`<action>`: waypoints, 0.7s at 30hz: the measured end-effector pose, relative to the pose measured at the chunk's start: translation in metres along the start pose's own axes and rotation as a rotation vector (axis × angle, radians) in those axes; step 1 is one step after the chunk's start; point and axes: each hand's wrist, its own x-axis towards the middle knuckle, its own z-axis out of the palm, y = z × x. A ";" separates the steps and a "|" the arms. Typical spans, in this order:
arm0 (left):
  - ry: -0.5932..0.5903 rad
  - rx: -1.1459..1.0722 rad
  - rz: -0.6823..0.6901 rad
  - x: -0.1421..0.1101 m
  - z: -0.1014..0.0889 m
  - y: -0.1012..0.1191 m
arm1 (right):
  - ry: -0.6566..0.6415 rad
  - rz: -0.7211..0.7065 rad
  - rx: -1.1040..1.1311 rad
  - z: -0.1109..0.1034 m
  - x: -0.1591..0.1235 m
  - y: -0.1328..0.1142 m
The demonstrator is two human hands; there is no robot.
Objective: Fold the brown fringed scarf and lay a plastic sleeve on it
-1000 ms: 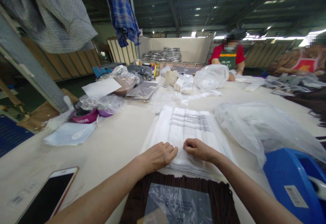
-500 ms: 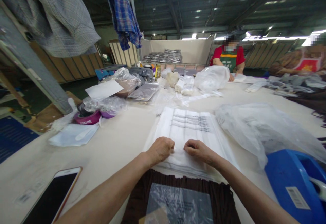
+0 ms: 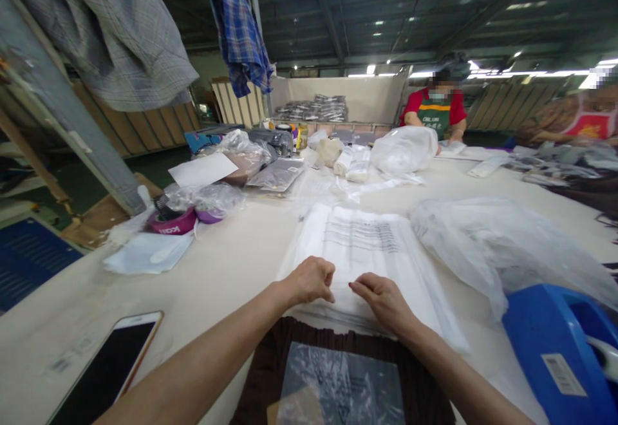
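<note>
A stack of thin, clear printed plastic bags (image 3: pixel 360 245) lies flat in front of me. At its near edge my left hand (image 3: pixel 313 279) is closed, with thumb and forefinger pinched on the film of the top bag. A short gap to the right, my right hand (image 3: pixel 379 293) also pinches at the bag edge, its fingertips facing the left hand. The film between them is hard to see. Closest to me, below both hands, a dark brown gathered fabric piece (image 3: pixel 270 354) lies under a clear-wrapped flat grey packet (image 3: pixel 345 373) with a tan card in it.
A phone (image 3: pixel 109 373) lies at left. Purple tape rolls (image 3: pixel 174 220) and wrapped packets (image 3: pixel 277 174) sit beyond it. On the right are a blue plastic container (image 3: pixel 555 341) and loose plastic sheeting (image 3: pixel 483 238). Two people work across the table, one in a green apron (image 3: pixel 431 114).
My left hand has turned slightly, its thumb now pointing down. My right hand has shifted a little toward me, its fingers straighter. The whole view has moved slightly.
</note>
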 end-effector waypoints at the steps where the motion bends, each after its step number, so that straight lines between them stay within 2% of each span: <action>1: -0.010 -0.014 0.008 -0.001 0.000 -0.001 | 0.023 -0.018 -0.036 0.001 0.000 0.000; 4: -0.009 -0.016 0.032 -0.004 0.001 -0.002 | 0.082 -0.090 -0.162 0.007 -0.002 0.002; 7: 0.044 0.073 0.045 -0.006 0.004 -0.001 | 0.101 -0.159 -0.281 0.010 -0.003 0.003; 13: 0.091 0.370 0.122 -0.014 0.006 -0.002 | -0.002 -0.280 -0.456 -0.004 -0.002 0.001; 15: 0.106 0.441 0.145 -0.019 0.003 -0.005 | -0.003 -0.249 -0.511 -0.013 -0.004 0.002; 21: 0.190 0.523 0.093 -0.043 -0.011 -0.028 | 0.136 0.028 -0.565 -0.048 -0.024 0.027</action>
